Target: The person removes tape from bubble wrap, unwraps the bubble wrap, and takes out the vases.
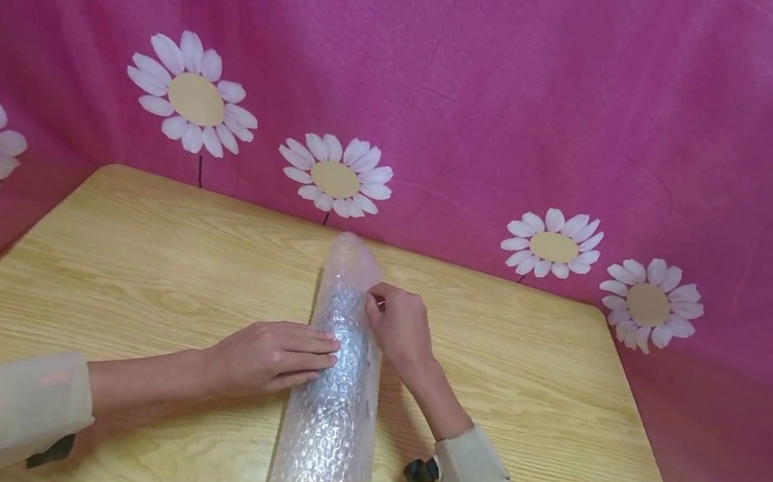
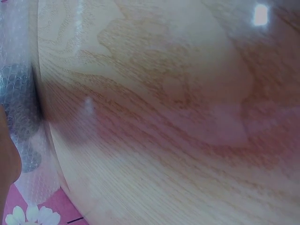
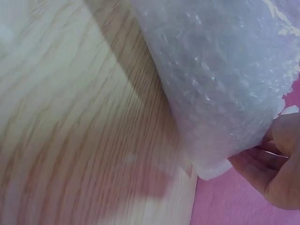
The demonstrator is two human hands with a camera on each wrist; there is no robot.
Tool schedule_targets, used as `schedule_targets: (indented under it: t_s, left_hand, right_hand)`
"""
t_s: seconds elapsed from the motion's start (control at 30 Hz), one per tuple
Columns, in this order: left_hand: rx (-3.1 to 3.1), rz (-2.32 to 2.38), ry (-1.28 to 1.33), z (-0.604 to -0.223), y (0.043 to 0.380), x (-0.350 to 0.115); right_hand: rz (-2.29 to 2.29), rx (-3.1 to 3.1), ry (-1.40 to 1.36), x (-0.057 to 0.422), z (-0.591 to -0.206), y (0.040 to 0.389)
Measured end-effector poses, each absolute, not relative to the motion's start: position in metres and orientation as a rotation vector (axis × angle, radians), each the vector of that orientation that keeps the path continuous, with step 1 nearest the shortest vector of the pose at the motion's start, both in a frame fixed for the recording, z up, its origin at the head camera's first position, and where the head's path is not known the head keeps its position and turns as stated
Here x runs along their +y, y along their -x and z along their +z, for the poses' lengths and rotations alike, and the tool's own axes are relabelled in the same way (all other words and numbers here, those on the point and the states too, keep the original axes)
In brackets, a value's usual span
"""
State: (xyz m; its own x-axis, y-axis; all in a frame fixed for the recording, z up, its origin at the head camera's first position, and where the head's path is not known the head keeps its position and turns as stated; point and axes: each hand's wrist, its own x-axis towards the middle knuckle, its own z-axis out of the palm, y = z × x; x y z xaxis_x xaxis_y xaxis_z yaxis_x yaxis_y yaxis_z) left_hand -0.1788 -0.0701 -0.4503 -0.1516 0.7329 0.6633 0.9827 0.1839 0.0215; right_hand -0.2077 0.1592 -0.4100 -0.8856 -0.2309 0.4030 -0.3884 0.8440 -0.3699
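Observation:
A long bundle of clear bubble wrap [image 1: 330, 426] lies lengthwise on the table, with a bluish thing showing dimly through its layers. Across its middle rests my left hand [image 1: 273, 358], fingers nearly straight and pressing the wrap from the left. My right hand [image 1: 403, 328] pinches the wrap's right edge near the far end. Close up in the right wrist view, the fingertips of the right hand [image 3: 276, 164] are at the edge of the bubble wrap [image 3: 211, 89]. Only a sliver of the left hand [image 2: 9, 159] enters the left wrist view, beside the bubble wrap [image 2: 18, 93].
The bundle lies on a wood-grain table [image 1: 200, 270] with rounded far corners. Behind and along both sides hangs a pink cloth [image 1: 458, 75] printed with large white daisies. A small black device [image 1: 421, 476] sits at the right cuff.

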Motion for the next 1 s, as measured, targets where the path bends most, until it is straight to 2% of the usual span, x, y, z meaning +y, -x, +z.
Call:
schedule_targets:
  t_s: [1.0]
  left_hand:
    - [-1.941,-0.599,1.617,-0.451,0.179,-0.069]
  right_hand:
    - [0.725,-2.752,-0.275,0.208,-0.43,0.201]
